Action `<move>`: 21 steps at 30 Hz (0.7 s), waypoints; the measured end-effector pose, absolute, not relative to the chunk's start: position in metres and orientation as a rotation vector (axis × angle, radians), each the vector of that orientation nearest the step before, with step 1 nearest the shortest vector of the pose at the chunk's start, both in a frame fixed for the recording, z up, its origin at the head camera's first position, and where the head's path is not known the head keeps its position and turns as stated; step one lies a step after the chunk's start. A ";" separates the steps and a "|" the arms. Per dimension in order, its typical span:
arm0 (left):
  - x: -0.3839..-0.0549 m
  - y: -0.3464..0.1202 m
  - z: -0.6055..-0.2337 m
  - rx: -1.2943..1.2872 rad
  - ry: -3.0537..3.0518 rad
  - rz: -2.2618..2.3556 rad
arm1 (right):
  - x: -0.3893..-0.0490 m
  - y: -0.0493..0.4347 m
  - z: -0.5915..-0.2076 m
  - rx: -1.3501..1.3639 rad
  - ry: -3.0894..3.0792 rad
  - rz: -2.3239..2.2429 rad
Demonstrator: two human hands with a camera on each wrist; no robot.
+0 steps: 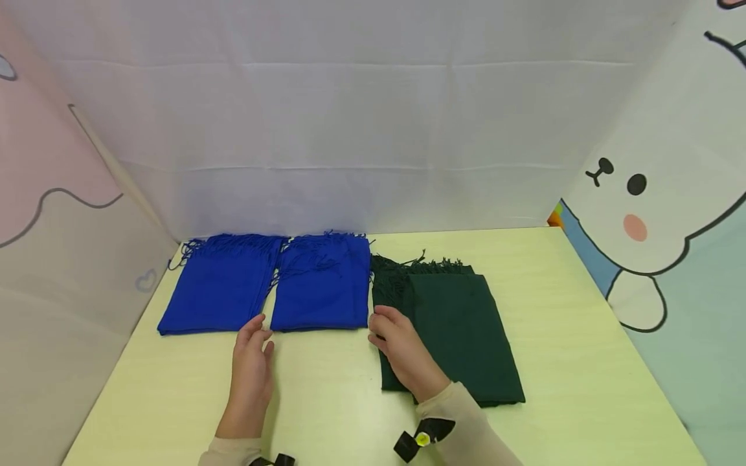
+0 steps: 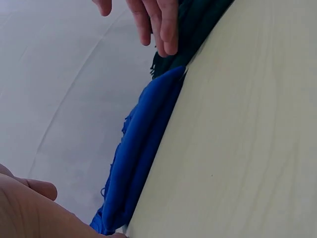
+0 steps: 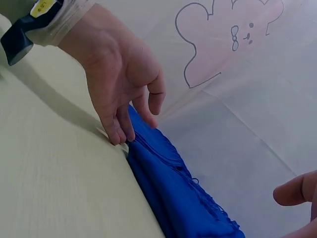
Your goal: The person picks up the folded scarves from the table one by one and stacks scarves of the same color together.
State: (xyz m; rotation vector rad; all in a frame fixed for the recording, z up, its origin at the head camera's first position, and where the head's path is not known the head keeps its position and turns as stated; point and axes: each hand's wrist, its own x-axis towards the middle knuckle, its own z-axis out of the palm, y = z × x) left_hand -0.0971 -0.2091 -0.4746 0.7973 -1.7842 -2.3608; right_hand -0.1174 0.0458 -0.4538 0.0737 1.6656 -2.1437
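Observation:
Two folded blue fringed scarves lie side by side at the back left of the table, the left scarf (image 1: 218, 291) and the middle scarf (image 1: 317, 291), fringes toward the wall. To their right a folded dark green scarf (image 1: 457, 336) lies with its fringe at the back. My left hand (image 1: 250, 372) hovers low in front of the gap between the blue scarves, fingers relaxed and holding nothing. Over the left edge of the green scarf is my right hand (image 1: 405, 349), near the middle scarf's front right corner, its fingers loosely bent with nothing between them.
The pale wooden table (image 1: 583, 362) meets a white cloth wall (image 1: 350, 129) at the back. Printed cloth panels with cartoon figures, like the white animal (image 1: 653, 213) at right, flank both sides. Each wrist carries a dark strap (image 1: 434, 428).

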 end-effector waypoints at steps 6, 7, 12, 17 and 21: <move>-0.108 -0.217 -0.475 0.822 -1.678 -2.401 | -0.124 0.032 -0.457 0.213 1.428 -2.233; -0.110 -0.217 -0.475 0.823 -1.674 -2.409 | -0.125 0.030 -0.458 0.243 1.398 -2.246; -0.117 -0.220 -0.474 0.802 -1.672 -2.457 | -0.131 0.024 -0.459 0.354 1.379 -2.275; -0.123 -0.219 -0.476 0.799 -1.610 -2.491 | -0.139 0.022 -0.461 0.424 1.351 -2.292; -0.129 -0.218 -0.479 0.776 -1.517 -2.518 | -0.143 0.022 -0.464 0.448 1.302 -2.301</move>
